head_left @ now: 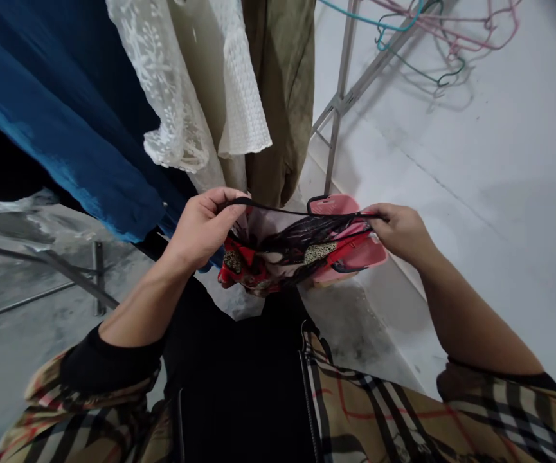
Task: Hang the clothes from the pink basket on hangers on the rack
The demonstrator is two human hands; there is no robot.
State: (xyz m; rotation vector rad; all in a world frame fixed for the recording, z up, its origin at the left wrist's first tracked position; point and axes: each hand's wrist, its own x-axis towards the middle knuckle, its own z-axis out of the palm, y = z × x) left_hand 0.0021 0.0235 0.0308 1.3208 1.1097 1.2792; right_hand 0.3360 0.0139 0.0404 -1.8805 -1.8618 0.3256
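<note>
Both my hands are held up in front of me in the head view. My left hand (205,228) pinches one end of a thin black strap (278,209) between its fingers and thumb. My right hand (398,235) grips the other end of the strap and the top edge of the garment. Below the strap hangs a sheer garment (278,251) printed in red, black and leopard patterns. A pink plastic hanger (355,254) sits behind it, partly hidden by the fabric and close to my right hand.
Beside my left hand hang a blue garment (65,116), a white lace garment (171,83) and an olive garment (278,83). Behind them stands a metal rack (340,83) with coloured wire hangers (417,32). A white wall (480,193) lies right, a grey floor (27,276) left.
</note>
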